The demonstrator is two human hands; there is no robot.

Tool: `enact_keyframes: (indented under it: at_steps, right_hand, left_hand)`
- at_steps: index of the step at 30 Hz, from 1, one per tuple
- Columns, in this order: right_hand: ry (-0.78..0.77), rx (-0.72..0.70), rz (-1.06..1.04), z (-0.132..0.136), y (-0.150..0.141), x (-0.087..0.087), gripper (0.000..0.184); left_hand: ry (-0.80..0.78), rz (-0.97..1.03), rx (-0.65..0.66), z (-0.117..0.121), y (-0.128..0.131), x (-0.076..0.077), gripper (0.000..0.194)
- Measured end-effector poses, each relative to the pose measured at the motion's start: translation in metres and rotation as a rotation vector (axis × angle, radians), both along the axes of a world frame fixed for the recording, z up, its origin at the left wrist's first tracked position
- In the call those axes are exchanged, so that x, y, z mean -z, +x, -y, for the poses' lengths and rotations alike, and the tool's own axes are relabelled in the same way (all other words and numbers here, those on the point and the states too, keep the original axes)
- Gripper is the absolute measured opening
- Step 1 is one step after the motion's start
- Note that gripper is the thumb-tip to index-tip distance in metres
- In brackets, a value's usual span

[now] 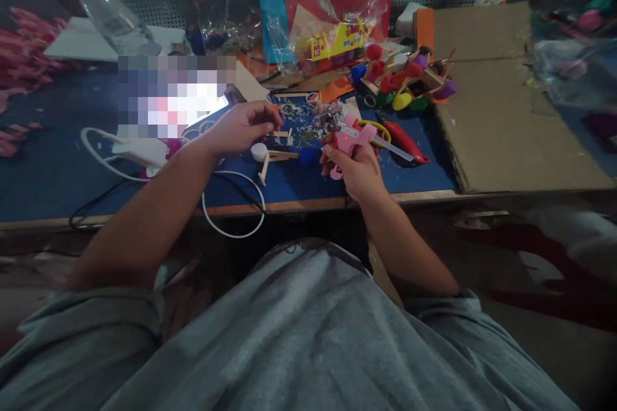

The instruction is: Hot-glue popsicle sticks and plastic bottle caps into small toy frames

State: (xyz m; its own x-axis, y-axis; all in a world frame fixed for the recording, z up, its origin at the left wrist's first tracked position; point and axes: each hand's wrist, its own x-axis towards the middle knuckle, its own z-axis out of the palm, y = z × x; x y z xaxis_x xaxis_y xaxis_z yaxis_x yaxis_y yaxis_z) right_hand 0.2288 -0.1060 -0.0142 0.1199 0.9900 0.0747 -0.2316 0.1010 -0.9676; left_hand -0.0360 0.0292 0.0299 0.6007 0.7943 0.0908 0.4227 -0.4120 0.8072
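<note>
My right hand [359,170] is wrapped around a pink glue gun [354,136], with a small red light on its body and a translucent glue stick [395,146] poking out of its back. The fingers of my left hand [243,128] are curled in a pinch, and a small wooden stick [282,134] with a short crosspiece juts out at the fingertips. Between my hands on the blue tabletop lies a joined wooden stick piece [279,155], with a white cap [259,152] at one end and a blue pom-pom [308,155] by the other.
Behind the glue gun lie a red tool [407,143] and a grey clump of scraps [332,117]. Colourful pom-pom pieces [400,77] are heaped farther back. Cardboard [520,115] covers the right side. A white cable [234,236] loops over the front edge. A bottle [116,19] stands back left.
</note>
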Motion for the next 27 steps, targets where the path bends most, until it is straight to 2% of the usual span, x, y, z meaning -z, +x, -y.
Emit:
enact_keyframes:
  at_steps: [3, 6, 8, 10, 12, 16, 22, 27]
  right_hand:
    - [-0.006, 0.004, 0.019, 0.0, 0.002, 0.001, 0.041]
    - [-0.025, 0.003, 0.061, 0.0, 0.004, 0.004, 0.043]
    - [-0.027, 0.008, 0.08, 0.0, 0.005, 0.007, 0.045]
    - [-0.019, 0.015, 0.085, 0.0, 0.006, 0.008, 0.045]
    - [-0.009, 0.015, 0.08, -0.001, 0.005, 0.01, 0.043]
    - [0.012, 0.019, 0.075, -0.001, 0.003, 0.01, 0.043]
    - [0.012, 0.039, 0.086, 0.001, 0.003, 0.009, 0.042]
    - [0.017, 0.049, 0.081, 0.001, 0.003, 0.009, 0.041]
  left_hand:
    - [0.208, -0.197, 0.028, 0.007, -0.001, -0.019, 0.024]
    - [0.35, -0.428, 0.143, 0.017, -0.007, -0.035, 0.035]
    - [0.37, -0.568, 0.191, 0.025, -0.017, -0.041, 0.042]
    - [0.351, -0.667, 0.186, 0.033, -0.03, -0.043, 0.049]
    - [0.358, -0.673, 0.204, 0.042, -0.043, -0.042, 0.058]
    - [0.345, -0.555, 0.2, 0.056, -0.055, -0.031, 0.06]
    - [0.373, -0.433, 0.117, 0.064, -0.043, -0.012, 0.043]
    - [0.371, -0.402, 0.076, 0.066, -0.038, -0.01, 0.037]
